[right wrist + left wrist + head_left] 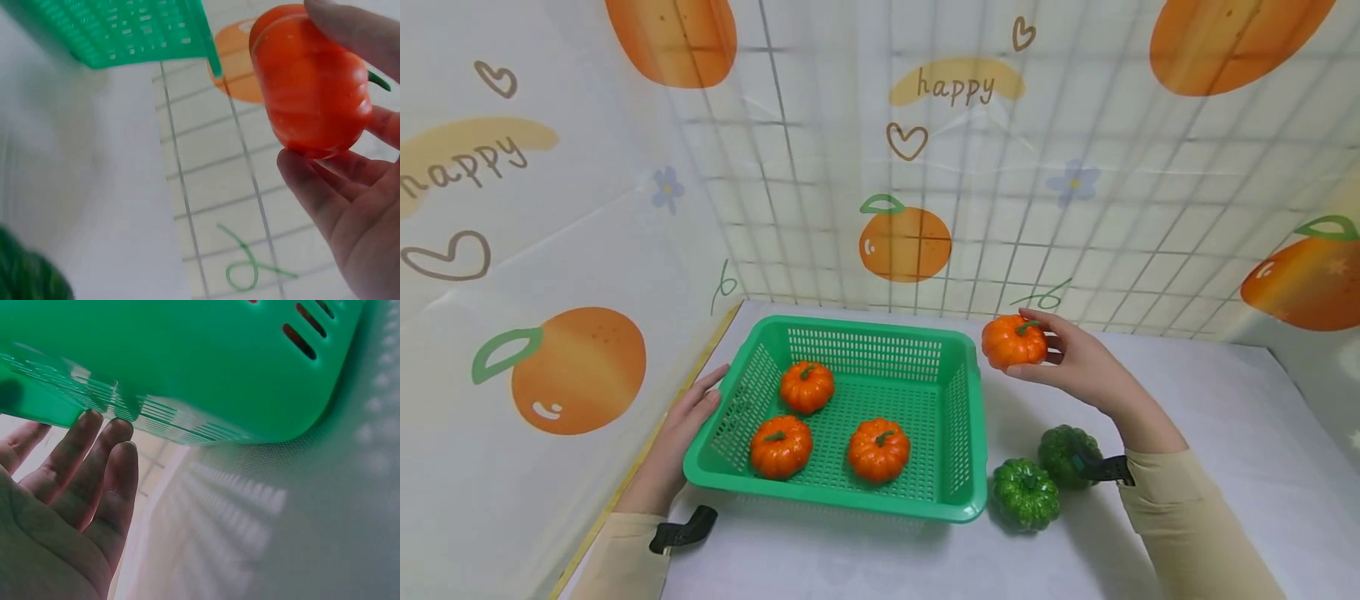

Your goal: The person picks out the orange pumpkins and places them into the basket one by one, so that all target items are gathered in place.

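An orange toy pumpkin (1015, 342) with a green stem is in my right hand (1081, 364), raised just beyond the basket's right rim. In the right wrist view, thumb and fingers grip the pumpkin (312, 84) from opposite sides. Fingers fairly straight, my left hand (688, 425) is at the left side of the green plastic basket (835, 497). The left wrist view has its fingertips (119, 428) at the basket's slotted wall (206, 369). Inside the basket lie three more orange pumpkins, one at the back left (807, 387), one at the front left (781, 447), one at the front centre (878, 451).
Two green pumpkins stand on the white table (1195, 392) right of the basket; the nearer one (1026, 495) is close to its corner, the other (1067, 454) partly behind my right wrist strap. A printed sheet over a wire grid (985, 183) rises behind.
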`<state>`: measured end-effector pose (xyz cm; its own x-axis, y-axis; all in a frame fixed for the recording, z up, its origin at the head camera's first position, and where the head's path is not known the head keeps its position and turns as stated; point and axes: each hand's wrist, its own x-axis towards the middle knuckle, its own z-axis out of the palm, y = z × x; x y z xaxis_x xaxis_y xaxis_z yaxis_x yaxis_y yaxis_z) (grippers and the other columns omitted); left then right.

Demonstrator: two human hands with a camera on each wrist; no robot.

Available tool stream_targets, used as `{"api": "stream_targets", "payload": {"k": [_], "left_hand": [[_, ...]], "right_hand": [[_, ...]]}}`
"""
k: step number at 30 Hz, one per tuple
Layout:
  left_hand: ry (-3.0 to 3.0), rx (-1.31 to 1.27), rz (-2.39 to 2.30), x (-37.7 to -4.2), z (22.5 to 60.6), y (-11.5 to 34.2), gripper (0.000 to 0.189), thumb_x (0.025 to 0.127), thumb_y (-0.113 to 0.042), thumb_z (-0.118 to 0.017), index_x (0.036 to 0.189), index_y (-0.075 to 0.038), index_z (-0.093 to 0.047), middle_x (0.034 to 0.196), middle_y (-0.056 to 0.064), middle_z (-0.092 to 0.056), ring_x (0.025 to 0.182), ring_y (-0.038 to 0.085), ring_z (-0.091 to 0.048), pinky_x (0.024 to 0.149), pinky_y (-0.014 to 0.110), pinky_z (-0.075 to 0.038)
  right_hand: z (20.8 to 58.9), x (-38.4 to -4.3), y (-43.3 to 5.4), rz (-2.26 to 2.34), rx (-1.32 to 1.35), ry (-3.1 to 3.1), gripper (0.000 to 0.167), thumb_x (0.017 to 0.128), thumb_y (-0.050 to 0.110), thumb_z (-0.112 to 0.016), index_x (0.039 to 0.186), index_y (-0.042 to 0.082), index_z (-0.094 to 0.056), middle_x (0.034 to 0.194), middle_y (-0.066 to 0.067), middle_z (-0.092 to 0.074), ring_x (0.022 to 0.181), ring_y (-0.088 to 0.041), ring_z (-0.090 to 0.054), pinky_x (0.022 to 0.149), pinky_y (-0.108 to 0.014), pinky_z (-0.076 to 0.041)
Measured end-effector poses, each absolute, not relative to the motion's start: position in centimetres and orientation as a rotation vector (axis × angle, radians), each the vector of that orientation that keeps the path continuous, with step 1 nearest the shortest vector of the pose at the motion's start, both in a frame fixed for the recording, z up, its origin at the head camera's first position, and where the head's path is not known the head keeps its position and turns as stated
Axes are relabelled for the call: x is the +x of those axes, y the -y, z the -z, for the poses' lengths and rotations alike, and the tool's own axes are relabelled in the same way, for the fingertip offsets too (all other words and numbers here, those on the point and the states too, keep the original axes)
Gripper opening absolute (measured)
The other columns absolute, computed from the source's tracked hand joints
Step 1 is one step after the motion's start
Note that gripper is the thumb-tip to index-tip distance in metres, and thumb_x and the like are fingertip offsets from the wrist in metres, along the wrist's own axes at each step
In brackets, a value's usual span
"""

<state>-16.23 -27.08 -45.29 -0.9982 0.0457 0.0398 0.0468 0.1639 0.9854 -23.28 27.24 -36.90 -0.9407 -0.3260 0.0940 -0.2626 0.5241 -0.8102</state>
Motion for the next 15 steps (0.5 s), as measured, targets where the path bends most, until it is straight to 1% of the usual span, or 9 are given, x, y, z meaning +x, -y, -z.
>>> {"api": "stream_targets", "payload": {"k": [3,5,10,15], "left_hand": [[2.402,-0.086,2.026,-16.3,45.3,27.0,0.053,0.106,-0.043,-0.041,0.156,-0.024,-0.033,0.155,0.011,-0.032,0.124,0.021,-0.049,0.089,0.027,-0.05],[2.398,-0.088,2.034,-16.3,45.3,27.0,0.053,0.106,-0.042,-0.041,0.156,-0.024,-0.033,0.154,0.012,-0.033,0.124,0.022,-0.05,0.089,0.028,-0.05],[2.395,-0.087,2.045,-16.4,45.4,27.1,0.054,0.106,-0.043,-0.041,0.156,-0.023,-0.032,0.154,0.014,-0.033,0.123,0.021,-0.051,0.089,0.028,-0.05],[2.404,-0.076,2.039,-16.3,45.4,27.2,0.055,0.106,-0.045,-0.041,0.156,-0.025,-0.032,0.154,0.013,-0.033,0.124,0.021,-0.05,0.088,0.028,-0.05]], "right_hand": [[36.6,-23.5,-26.2,1.397,-0.573,-2.659,0.09,0.08,0.038,-0.084,0.152,0.016,-0.037,0.141,-0.008,-0.049,0.125,-0.032,-0.051,0.096,-0.046,-0.048],[36.5,-23.8,-25.5,1.377,-0.605,-2.655,0.089,0.079,0.039,-0.084,0.152,0.017,-0.038,0.141,-0.006,-0.049,0.125,-0.031,-0.051,0.097,-0.045,-0.048],[36.4,-24.2,-23.7,1.336,-0.684,-2.616,0.089,0.079,0.042,-0.084,0.151,0.018,-0.039,0.141,-0.003,-0.049,0.127,-0.029,-0.05,0.1,-0.045,-0.045],[36.2,-24.2,-21.8,1.325,-0.752,-2.579,0.087,0.077,0.043,-0.085,0.149,0.018,-0.041,0.139,0.001,-0.051,0.123,-0.025,-0.052,0.098,-0.045,-0.047]]}}
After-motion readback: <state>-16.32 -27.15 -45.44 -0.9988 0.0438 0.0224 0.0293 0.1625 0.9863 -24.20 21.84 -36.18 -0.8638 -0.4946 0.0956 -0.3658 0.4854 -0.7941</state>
